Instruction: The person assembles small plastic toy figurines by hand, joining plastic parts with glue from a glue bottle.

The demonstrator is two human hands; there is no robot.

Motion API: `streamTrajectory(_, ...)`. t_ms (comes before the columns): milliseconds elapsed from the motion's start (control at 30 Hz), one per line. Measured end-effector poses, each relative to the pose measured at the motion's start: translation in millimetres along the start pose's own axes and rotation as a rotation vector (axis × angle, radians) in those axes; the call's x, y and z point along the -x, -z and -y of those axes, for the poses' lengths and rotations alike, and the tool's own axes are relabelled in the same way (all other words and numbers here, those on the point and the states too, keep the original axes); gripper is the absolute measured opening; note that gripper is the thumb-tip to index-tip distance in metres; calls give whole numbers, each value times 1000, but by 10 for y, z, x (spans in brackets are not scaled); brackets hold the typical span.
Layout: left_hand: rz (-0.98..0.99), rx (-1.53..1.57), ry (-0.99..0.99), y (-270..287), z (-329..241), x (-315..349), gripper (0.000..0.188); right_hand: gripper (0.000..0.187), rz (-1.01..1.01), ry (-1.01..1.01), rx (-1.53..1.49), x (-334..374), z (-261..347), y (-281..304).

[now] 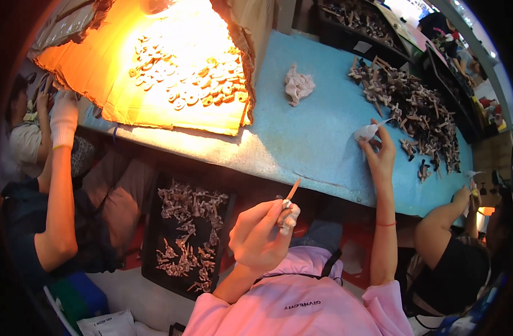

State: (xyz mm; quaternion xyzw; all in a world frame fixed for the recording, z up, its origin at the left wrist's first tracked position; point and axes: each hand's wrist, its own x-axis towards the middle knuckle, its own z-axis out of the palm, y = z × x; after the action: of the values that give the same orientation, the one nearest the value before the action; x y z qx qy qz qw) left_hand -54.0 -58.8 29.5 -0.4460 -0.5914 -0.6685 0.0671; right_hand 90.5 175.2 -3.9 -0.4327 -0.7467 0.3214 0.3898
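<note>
Thumb and fingers of our left hand (260,232) pinch a small pale figure (290,217) in front of the blue table (323,148), its orange-brown stick (293,189) tilting up until the tip overlaps the near edge in our view; we cannot tell whether they touch. Our right hand (382,154) is over the tabletop, fingertips pressed around a white bottle (365,133), well apart from the figure, its thin nozzle pointing right. We have a broad stretch of blue surface to the left of this hand, reaching up to a crumpled cloth (298,85). Room is tighter on its right, where a heap of figures (430,115) spreads near our fingers, with a black bin (336,31) behind it. Farther left, the torn edge of a brightly lit cardboard box (183,123), holding ring-shaped pieces (211,84), bounds our space. Below the table's edge, a dark tray (161,227) of small pieces (192,204) sits left of us. Co-workers' arms (60,190) flank us on both sides.
</note>
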Motion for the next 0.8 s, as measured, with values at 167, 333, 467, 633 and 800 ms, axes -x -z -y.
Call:
streamTrajectory(167, -56, 185, 195, 64, 100, 90, 29, 38, -209, 228, 323, 256, 375, 152)
streamTrajectory(333, -15, 419, 347, 229, 129, 127, 32, 16, 9, 354, 170, 262, 991, 35)
streamTrajectory(467, -24, 491, 435, 411, 136, 163, 30, 15, 268, 428, 127, 206, 1359, -321)
streamTrajectory(633, -42, 506, 464, 651, 196, 215, 29, 13, 588, 746, 43, 143, 1913, -1019)
streamTrajectory(800, -121, 504, 460, 878, 222, 281, 29, 2, 533, 979, 402, -169, 1961, -1853)
